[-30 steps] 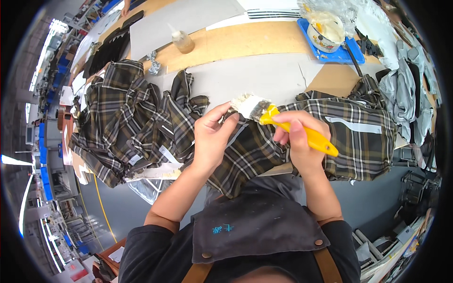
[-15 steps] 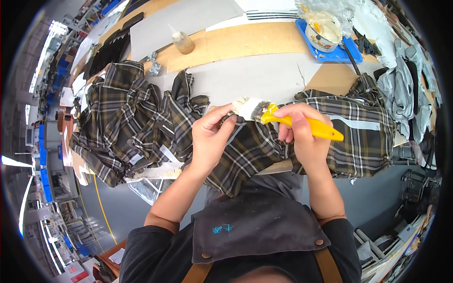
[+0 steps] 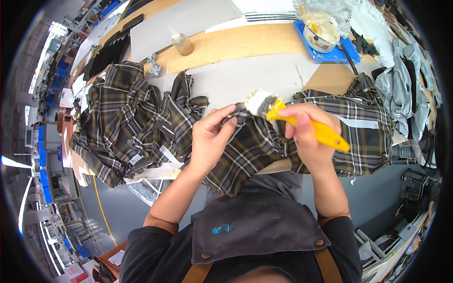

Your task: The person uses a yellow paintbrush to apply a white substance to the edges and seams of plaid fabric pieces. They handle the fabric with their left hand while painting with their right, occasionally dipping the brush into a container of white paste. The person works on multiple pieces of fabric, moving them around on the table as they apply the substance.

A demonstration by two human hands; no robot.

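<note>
My right hand (image 3: 309, 137) is closed around the yellow handle of a flat paintbrush (image 3: 334, 137). White paste coats the brush's bristles, which sit just above the table's grey sheet, apart from the cloth. Between thumb and fingers, my left hand (image 3: 207, 141) pinches the upper edge of a dark plaid fabric piece (image 3: 250, 153), which drapes over the table's near edge. Another heap of the same plaid cloth (image 3: 115, 122) lies crumpled on the left. More plaid fabric (image 3: 363, 141) spreads flat under and beyond my right hand, with a pale strip on it.
A blue tray (image 3: 325, 58) at the far right bears an enamel pot (image 3: 315, 43) of white paste, beside crumpled clear plastic. Farther back stands a squeeze bottle (image 3: 182, 45) with cloudy liquid. Grey cloth pieces (image 3: 403, 89) hang at the right edge.
My right hand has drawn the brush a little to the right, away from the cloth's edge, and tilted its handle down more. My left hand keeps its pinch.
</note>
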